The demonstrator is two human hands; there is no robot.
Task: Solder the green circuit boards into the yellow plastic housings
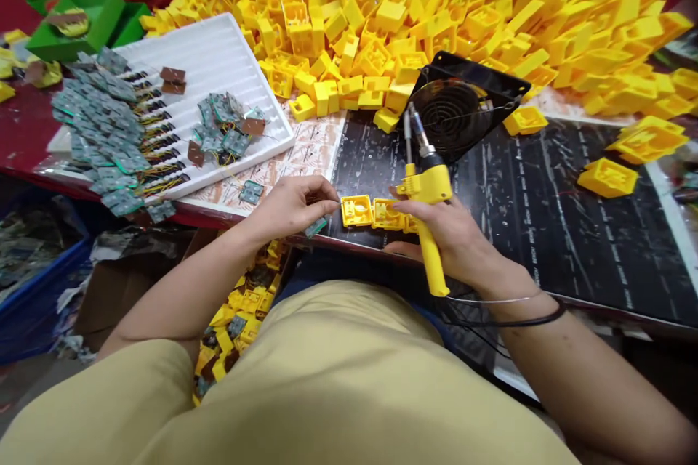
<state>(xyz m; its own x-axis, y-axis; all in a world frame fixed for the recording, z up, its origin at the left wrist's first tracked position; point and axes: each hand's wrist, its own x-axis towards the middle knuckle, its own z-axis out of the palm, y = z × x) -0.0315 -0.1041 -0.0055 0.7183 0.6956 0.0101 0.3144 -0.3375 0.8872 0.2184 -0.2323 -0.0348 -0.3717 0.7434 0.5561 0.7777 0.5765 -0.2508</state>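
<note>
My right hand (455, 236) is wrapped round a yellow soldering gun (433, 232), its metal tip pointing up and away over the black fan. Beneath that hand, a row of open yellow housings (356, 211) lies along the front edge of the black board. At the left end of the row, my left hand (297, 207) is pinched, fingertips close to the first housing; whatever it may hold is too small to name. A green circuit board (316, 227) lies just below those fingers, partly hidden. Another small circuit board (251, 192) rests left of my left hand.
A large heap of yellow housings (382, 7) covers the back. A black fan (452, 105) stands ahead of my right hand. At the left, a white ribbed tray (218, 51) bears wired circuit boards (103, 116), with green boxes (81, 22) behind. Yellow parts (245, 305) fill a box below the edge.
</note>
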